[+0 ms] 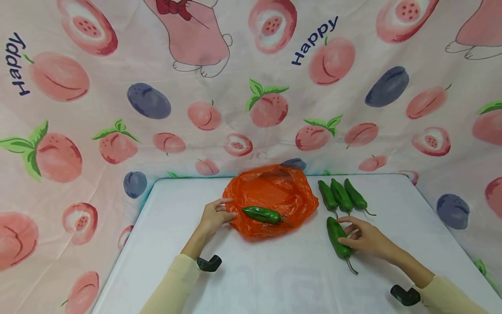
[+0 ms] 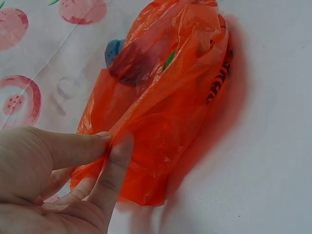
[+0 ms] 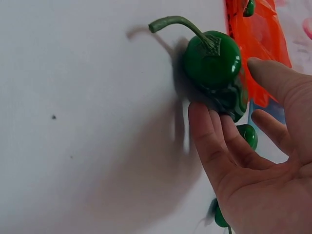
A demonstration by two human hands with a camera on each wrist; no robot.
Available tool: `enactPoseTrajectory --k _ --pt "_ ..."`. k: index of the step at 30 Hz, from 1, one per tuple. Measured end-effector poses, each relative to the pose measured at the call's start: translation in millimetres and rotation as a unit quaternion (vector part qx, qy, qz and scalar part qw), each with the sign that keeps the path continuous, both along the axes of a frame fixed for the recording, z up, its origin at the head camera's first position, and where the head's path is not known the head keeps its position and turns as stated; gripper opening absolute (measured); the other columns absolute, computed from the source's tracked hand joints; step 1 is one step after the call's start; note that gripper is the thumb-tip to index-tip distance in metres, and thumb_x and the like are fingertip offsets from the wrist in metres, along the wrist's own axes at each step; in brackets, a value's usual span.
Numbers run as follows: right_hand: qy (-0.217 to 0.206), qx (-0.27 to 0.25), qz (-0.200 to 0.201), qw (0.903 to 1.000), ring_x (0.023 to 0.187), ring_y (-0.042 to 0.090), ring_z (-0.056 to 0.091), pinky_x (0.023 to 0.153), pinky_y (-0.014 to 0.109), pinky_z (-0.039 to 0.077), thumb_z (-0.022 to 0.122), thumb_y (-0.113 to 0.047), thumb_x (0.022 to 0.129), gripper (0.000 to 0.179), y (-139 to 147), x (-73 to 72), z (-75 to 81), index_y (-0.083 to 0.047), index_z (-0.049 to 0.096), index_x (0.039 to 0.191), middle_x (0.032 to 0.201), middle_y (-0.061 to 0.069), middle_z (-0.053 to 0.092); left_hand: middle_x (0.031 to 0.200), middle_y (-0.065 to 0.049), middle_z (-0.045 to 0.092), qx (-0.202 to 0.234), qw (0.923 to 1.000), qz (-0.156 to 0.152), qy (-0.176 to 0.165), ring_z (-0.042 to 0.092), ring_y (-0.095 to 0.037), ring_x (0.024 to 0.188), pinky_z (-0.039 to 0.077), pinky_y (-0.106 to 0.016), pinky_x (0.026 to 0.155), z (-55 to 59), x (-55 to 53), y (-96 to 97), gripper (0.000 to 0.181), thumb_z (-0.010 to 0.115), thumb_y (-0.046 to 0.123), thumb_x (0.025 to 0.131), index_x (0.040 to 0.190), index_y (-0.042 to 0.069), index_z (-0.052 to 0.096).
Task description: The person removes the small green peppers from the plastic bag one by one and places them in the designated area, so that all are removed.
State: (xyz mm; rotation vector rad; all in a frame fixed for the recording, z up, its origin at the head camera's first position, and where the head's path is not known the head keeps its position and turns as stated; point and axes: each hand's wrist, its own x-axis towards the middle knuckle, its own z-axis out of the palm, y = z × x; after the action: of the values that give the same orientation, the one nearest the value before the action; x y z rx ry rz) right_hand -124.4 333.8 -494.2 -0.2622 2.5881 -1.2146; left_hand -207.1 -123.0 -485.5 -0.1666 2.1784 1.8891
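My left hand pinches the rim of an orange plastic bag between thumb and fingers; the left wrist view shows the thin film folded in that pinch. The bag's mouth is spread, and a glossy green pepper lies at its near side. On the right, my right hand is around another green pepper, whose stem points toward me. In the right wrist view the fingertips are right at this pepper, while the thumb stands slightly apart on its other side.
Three more green peppers lie side by side right of the bag, stems toward me. A white cloth covers the table. Behind it hangs a fruit-print curtain. Dark camera mounts sit at both wrists.
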Motion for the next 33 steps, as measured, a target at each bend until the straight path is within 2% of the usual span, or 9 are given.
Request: enactPoseTrajectory --k 5,8,10,15,17,22,26,29,33 --pt "-0.006 0.002 -0.003 1.0000 0.088 0.024 0.065 0.065 0.030 0.061 0.081 -0.026 0.090 0.063 3 -1.7 1.9 -0.006 0.053 0.142 0.107 0.012 0.066 0.099 -0.013 0.056 -0.001 1.0000 0.006 0.004 0.068 -0.018 0.076 0.059 -0.051 0.090 -11.9 -4.9 -1.5 0.051 0.076 -0.004 0.088 0.137 0.002 0.063" --pt "-0.005 0.004 -0.002 1.0000 0.090 0.025 0.065 0.066 0.029 0.061 0.081 -0.027 0.090 0.064 4 -2.3 2.9 -0.006 0.052 0.143 0.108 0.013 0.065 0.098 -0.013 0.056 0.000 1.0000 0.005 0.006 0.068 -0.018 0.075 0.060 -0.050 0.089 -14.8 -7.1 -2.2 0.051 0.077 -0.004 0.088 0.137 0.002 0.063" --pt "0.000 0.005 0.000 1.0000 0.090 0.025 0.066 0.066 0.029 0.061 0.081 -0.027 0.090 0.064 4 -2.5 3.9 -0.006 0.052 0.143 0.108 0.013 0.065 0.098 -0.014 0.055 -0.001 1.0000 0.001 0.005 0.068 -0.019 0.076 0.059 -0.052 0.091 -7.8 -4.6 -1.2 0.051 0.075 -0.005 0.089 0.137 -0.001 0.062" --pt "0.012 0.006 0.007 0.9999 0.091 0.025 0.066 0.066 0.030 0.060 0.081 -0.026 0.090 0.064 4 -2.5 9.1 -0.005 0.052 0.143 0.110 0.013 0.065 0.097 -0.015 0.055 0.003 0.9999 -0.012 0.010 0.069 -0.021 0.077 0.058 -0.053 0.092 20.2 10.3 2.3 0.049 0.072 -0.007 0.091 0.138 -0.006 0.058" --pt "0.022 0.013 0.009 0.9996 0.091 0.024 0.065 0.067 0.029 0.060 0.081 -0.027 0.090 0.064 4 -2.4 11.7 -0.006 0.052 0.143 0.112 0.014 0.065 0.097 -0.015 0.055 0.007 0.9998 -0.015 0.011 0.070 -0.022 0.078 0.058 -0.054 0.093 23.2 12.4 2.6 0.049 0.072 -0.007 0.091 0.138 -0.006 0.058" --pt "0.062 0.027 0.018 0.9976 0.093 0.022 0.066 0.071 0.024 0.058 0.081 -0.030 0.090 0.065 3 -3.6 17.9 -0.007 0.052 0.144 0.119 0.018 0.065 0.097 -0.015 0.056 0.011 0.9999 -0.012 0.003 0.071 -0.024 0.079 0.055 -0.057 0.096 7.6 3.4 0.5 0.051 0.073 -0.006 0.090 0.139 -0.004 0.058" --pt "0.104 0.026 0.032 0.9937 0.095 0.026 0.066 0.074 0.027 0.060 0.082 -0.029 0.089 0.066 1 -5.0 24.0 -0.006 0.053 0.144 0.122 0.021 0.063 0.097 -0.014 0.059 0.014 0.9999 -0.002 0.008 0.071 -0.020 0.076 0.059 -0.053 0.091 -8.8 -3.4 -1.4 0.052 0.075 -0.004 0.089 0.139 -0.001 0.060" --pt "0.132 0.025 0.039 0.9902 0.098 0.031 0.067 0.076 0.032 0.061 0.083 -0.029 0.089 0.066 -2 -6.8 29.8 -0.006 0.053 0.144 0.124 0.022 0.062 0.097 -0.013 0.059 0.016 0.9998 0.004 0.014 0.071 -0.019 0.075 0.062 -0.048 0.085 -13.9 -4.9 -1.5 0.050 0.077 -0.003 0.088 0.136 0.001 0.063" --pt "0.156 0.028 0.047 0.9863 0.100 0.034 0.067 0.078 0.037 0.062 0.083 -0.028 0.089 0.066 -7 -10.4 37.3 -0.007 0.053 0.144 0.126 0.019 0.062 0.097 -0.013 0.059 0.014 0.9997 0.009 0.019 0.071 -0.019 0.074 0.063 -0.043 0.081 -14.1 -4.5 -1.7 0.049 0.077 -0.004 0.087 0.134 0.003 0.065"
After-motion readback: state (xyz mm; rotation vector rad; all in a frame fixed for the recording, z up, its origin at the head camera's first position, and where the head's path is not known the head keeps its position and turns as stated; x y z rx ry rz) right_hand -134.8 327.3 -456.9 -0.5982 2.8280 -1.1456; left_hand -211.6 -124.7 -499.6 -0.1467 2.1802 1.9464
